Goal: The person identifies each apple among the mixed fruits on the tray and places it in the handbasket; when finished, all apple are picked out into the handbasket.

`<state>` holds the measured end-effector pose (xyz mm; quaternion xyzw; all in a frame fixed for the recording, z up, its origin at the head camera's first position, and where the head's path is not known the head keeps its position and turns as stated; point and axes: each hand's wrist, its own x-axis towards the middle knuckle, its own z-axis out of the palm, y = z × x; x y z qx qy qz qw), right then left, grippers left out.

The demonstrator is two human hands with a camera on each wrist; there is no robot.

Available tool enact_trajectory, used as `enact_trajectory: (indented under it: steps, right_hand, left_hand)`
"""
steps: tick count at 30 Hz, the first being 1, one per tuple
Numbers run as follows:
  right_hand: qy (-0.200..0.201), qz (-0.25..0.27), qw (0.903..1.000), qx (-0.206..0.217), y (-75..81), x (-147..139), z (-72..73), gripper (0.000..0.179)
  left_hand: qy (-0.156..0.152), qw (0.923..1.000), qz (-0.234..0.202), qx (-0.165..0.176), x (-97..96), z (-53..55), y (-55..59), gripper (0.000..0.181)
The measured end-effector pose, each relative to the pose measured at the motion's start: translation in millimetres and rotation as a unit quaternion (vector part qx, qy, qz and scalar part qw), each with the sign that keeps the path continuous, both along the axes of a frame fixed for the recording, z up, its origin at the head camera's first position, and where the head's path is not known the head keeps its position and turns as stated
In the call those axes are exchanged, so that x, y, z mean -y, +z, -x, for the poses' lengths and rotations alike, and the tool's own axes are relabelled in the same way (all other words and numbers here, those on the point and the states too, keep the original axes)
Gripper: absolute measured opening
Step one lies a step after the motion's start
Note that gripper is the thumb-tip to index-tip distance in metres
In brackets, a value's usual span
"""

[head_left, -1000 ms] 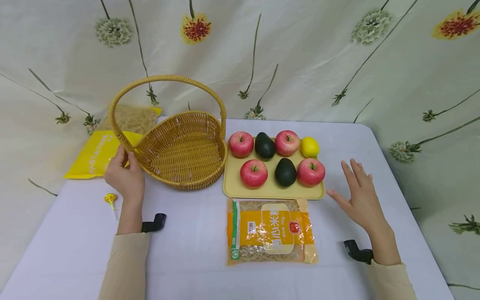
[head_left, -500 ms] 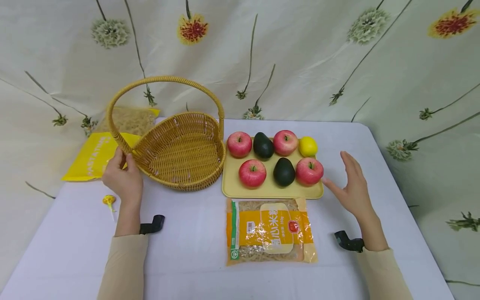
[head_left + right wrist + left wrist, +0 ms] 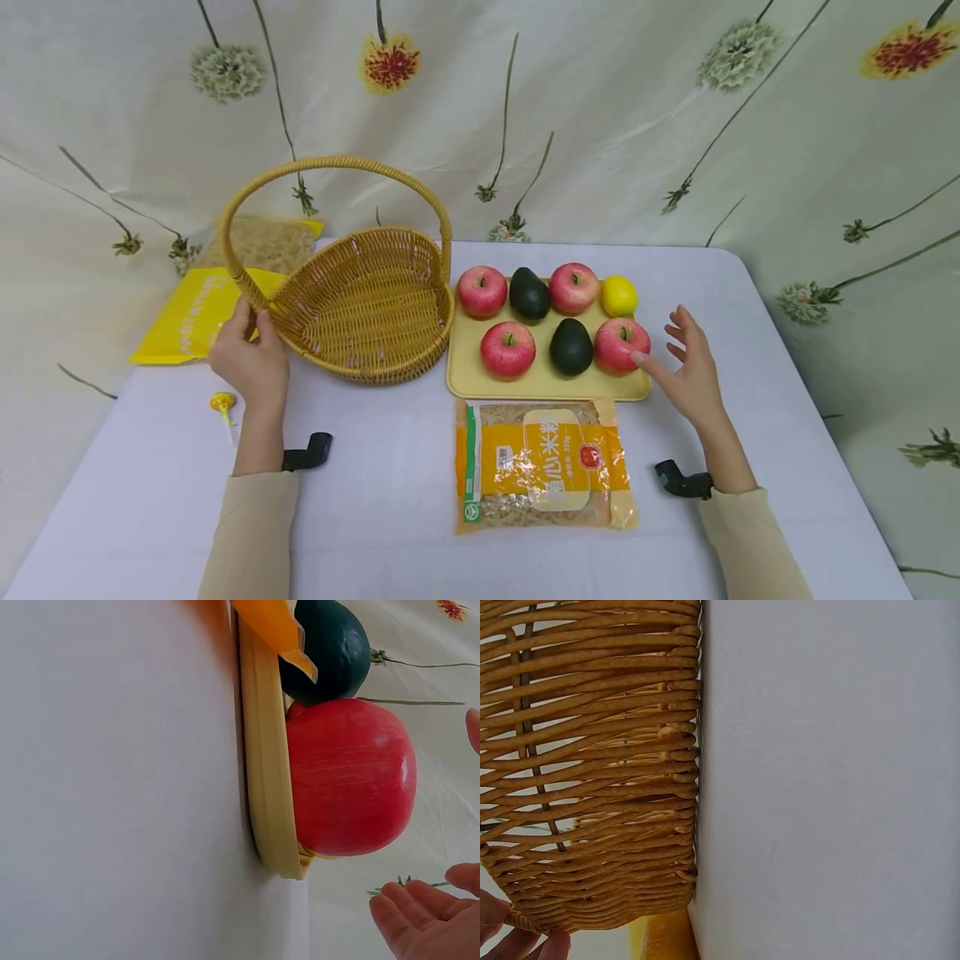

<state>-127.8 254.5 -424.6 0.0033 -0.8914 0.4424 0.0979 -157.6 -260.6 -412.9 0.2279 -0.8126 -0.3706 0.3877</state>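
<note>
My left hand (image 3: 255, 358) pinches the left side of a wicker basket (image 3: 367, 367), near the foot of its tall arched handle (image 3: 337, 162). In the left wrist view its fingertips (image 3: 555, 945) touch the woven rim. My right hand (image 3: 690, 375) hovers beside the front right apple (image 3: 621, 343), thumb and fingers spread, holding nothing. A gap between fingers and apple (image 3: 352, 780) shows in the right wrist view. That apple sits on a yellow tray (image 3: 480, 387) with more apples (image 3: 507, 350), two avocados (image 3: 571, 347) and a lemon (image 3: 618, 296).
A bag of rice noodles (image 3: 543, 467) lies in front of the tray. Behind the basket's left side is a yellow pasta bag (image 3: 187, 321). A yellow lollipop (image 3: 222, 402) lies near my left wrist. Flowered cloth (image 3: 600, 125) hangs behind the table.
My right hand has moved left toward the front right apple, and its palm has turned inward. My left hand stays at the basket, which has not moved.
</note>
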Motion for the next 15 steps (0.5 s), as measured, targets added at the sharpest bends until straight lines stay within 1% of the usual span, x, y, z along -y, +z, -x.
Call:
enact_trajectory:
  steps: [8,15]
  right_hand:
    - [-0.004,0.033,0.9986,0.042,-9.1,1.6,3.2,0.092]
    - [-0.007,0.033,0.9972,0.067,-13.5,5.6,5.2,0.091]
  left_hand:
    - [0.002,1.0000,0.001,0.000,0.3,0.3,-1.4,0.029]
    - [0.003,1.0000,-0.004,0.003,0.3,0.3,-0.8,0.030]
